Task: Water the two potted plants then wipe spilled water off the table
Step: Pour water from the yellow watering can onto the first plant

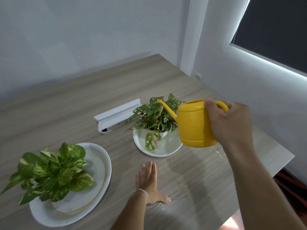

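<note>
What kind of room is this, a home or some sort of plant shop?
Probably a room in a home or small office, not a shop: one wood-grain table in a bare white corner, a wall socket, a blinded window, and only two potted plants.

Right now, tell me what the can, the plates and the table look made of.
Can: likely plastic, matte yellow with moulded ridges. Plates: glossy white, ceramic or melamine. Table: wood-grain, probably laminate.

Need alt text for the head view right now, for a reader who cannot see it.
The right hand holds a yellow watering can, spout over the holey-leaved plant on its white plate. The left hand lies flat on the wet table beside the variegated plant.
</note>
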### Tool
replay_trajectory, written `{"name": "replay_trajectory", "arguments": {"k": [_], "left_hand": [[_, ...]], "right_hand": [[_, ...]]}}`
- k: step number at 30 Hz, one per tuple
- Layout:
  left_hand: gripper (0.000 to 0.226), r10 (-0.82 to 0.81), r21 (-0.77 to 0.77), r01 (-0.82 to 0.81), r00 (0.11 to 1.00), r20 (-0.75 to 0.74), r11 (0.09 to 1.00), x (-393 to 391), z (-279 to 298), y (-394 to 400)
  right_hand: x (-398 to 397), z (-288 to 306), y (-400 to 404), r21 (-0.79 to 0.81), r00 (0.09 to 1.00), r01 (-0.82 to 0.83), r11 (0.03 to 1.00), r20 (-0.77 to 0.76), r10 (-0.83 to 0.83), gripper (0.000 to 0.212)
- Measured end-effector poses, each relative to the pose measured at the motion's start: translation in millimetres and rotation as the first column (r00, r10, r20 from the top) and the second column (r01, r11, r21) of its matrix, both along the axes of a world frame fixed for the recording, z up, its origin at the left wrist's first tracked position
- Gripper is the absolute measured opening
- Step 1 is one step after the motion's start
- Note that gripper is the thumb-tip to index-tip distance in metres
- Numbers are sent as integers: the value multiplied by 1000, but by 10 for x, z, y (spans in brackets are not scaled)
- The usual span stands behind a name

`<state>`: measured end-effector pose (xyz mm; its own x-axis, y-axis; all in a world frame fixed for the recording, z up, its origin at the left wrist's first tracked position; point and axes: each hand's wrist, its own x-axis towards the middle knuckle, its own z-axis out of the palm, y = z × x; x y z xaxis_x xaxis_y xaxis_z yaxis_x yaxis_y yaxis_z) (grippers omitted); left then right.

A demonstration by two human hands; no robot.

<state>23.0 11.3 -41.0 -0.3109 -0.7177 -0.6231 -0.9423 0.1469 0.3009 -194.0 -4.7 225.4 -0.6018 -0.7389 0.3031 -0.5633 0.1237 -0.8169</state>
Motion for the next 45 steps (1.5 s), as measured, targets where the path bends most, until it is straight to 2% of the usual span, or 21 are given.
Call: {"name": "replay_trajectory", "arguments": {"k": [13, 27, 45], "left_hand": [[154, -7, 3, 7, 1000, 28, 1000, -2, -36, -10], [158, 9, -30, -9, 1000, 14, 1000, 4, -53, 1], [153, 0, -43, 0, 1000, 10, 999, -11, -45, 21]], "right_hand": [[-111, 307, 116, 43, 991, 35, 998, -133, -29, 56], [136, 424, 288, 90, 993, 63, 994, -102, -54, 56], [114, 382, 468, 39, 995, 45, 998, -94, -41, 54]]}}
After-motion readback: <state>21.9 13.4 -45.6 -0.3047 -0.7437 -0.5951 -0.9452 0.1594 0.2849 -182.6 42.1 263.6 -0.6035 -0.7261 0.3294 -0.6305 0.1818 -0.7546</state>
